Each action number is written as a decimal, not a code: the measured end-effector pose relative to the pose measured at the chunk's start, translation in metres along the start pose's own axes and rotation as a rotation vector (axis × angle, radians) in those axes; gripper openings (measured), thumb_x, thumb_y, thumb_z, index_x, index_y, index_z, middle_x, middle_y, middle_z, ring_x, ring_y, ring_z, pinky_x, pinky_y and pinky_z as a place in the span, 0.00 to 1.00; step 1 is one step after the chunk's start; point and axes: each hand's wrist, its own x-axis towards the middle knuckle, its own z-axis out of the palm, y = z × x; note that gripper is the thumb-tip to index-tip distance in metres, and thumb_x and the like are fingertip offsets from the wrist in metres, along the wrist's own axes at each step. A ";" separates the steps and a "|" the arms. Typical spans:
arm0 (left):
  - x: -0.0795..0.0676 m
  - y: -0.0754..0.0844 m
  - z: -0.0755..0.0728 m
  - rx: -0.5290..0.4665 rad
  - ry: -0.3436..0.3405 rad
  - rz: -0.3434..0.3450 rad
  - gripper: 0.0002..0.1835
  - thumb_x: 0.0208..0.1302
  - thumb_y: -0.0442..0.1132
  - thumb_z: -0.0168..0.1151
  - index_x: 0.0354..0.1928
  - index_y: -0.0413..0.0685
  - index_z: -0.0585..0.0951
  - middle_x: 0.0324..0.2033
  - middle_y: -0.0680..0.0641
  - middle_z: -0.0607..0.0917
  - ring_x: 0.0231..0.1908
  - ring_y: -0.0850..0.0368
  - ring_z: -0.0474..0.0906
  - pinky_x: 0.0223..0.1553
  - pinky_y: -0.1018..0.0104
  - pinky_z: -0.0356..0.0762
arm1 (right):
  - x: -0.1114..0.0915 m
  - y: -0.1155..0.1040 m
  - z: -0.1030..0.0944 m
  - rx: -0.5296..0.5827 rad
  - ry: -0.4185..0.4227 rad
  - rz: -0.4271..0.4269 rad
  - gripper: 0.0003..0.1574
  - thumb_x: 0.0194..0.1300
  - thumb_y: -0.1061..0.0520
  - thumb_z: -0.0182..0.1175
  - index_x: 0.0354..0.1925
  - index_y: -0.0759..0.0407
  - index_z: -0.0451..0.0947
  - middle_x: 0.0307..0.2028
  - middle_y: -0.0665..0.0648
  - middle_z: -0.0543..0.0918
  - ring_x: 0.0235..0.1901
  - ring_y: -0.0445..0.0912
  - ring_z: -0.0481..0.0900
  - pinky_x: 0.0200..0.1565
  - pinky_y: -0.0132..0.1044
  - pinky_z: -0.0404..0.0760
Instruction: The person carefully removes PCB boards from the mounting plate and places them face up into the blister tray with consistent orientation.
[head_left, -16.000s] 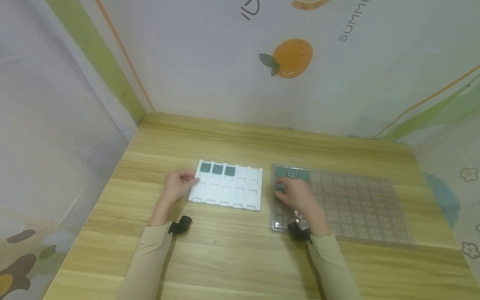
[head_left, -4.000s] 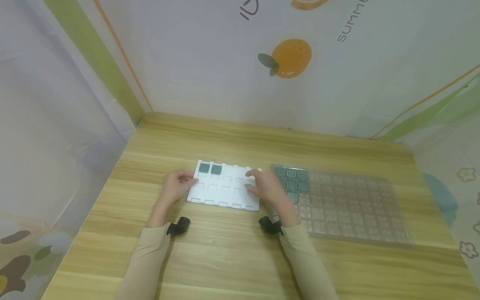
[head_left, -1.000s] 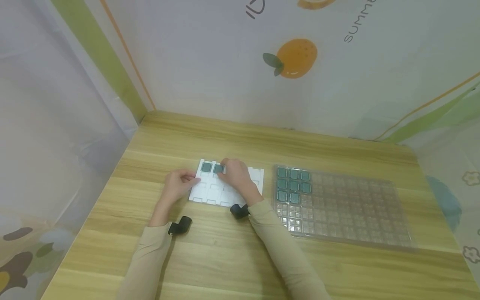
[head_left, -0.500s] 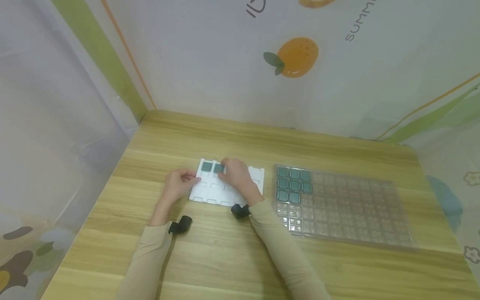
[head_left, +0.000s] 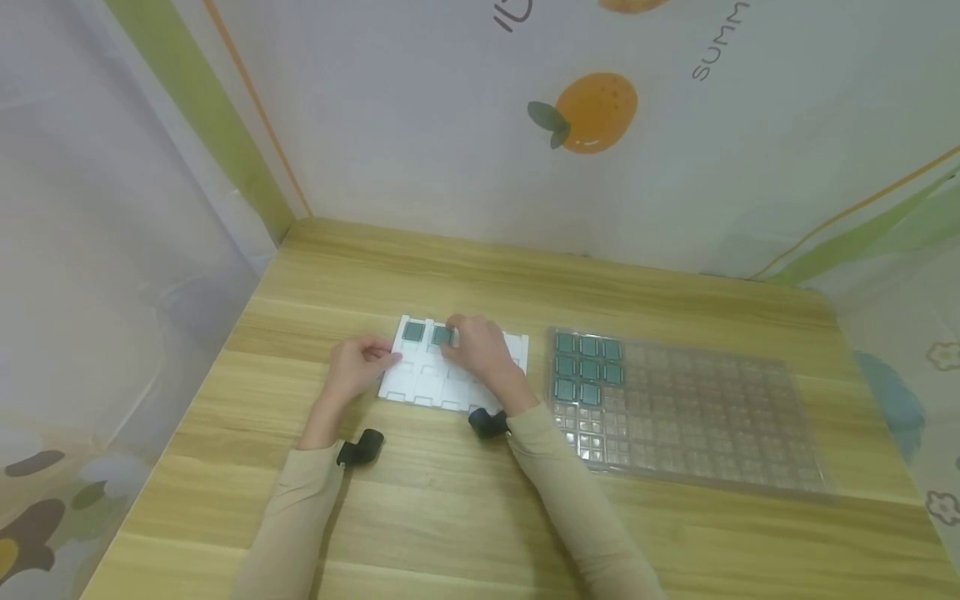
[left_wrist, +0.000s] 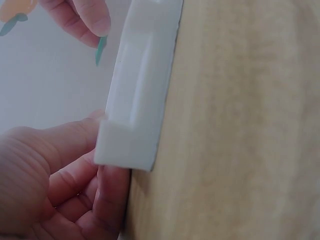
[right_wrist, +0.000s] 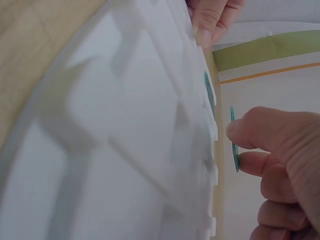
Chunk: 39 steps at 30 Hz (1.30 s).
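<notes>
My left hand [head_left: 354, 367] pinches the left edge of a shallow white pocketed tray [head_left: 420, 385], thumb on top and fingers curled beneath, as the left wrist view shows. Between the thumb and a finger of my right hand [head_left: 482, 346] is a thin square green chip [right_wrist: 234, 150], gripped by its edges. It stands off the tray surface in both wrist views, over the second pocket of the back row. Another green chip [head_left: 413, 332] lies in the back left pocket. My right hand covers part of the white tray's right half.
To the right lies a clear plastic tray [head_left: 712, 417] with a grid of small pockets. Several green chips [head_left: 589, 369] fill its back left corner. Black wrist cameras [head_left: 362, 448] sit at both cuffs. A printed curtain [head_left: 420, 125] hangs behind the wooden table [head_left: 420, 533].
The white tray held three chips at first, then two; now one lies in it. Chips in the clear tray have increased. Lately my right hand has lifted the second chip slightly rightward; my left stayed.
</notes>
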 end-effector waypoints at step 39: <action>0.001 -0.003 0.002 0.007 0.013 -0.004 0.12 0.58 0.34 0.65 0.38 0.29 0.81 0.33 0.35 0.84 0.33 0.45 0.80 0.36 0.59 0.79 | -0.044 0.018 -0.020 0.036 0.117 0.054 0.18 0.56 0.55 0.65 0.44 0.62 0.79 0.12 0.46 0.62 0.13 0.38 0.55 0.15 0.26 0.53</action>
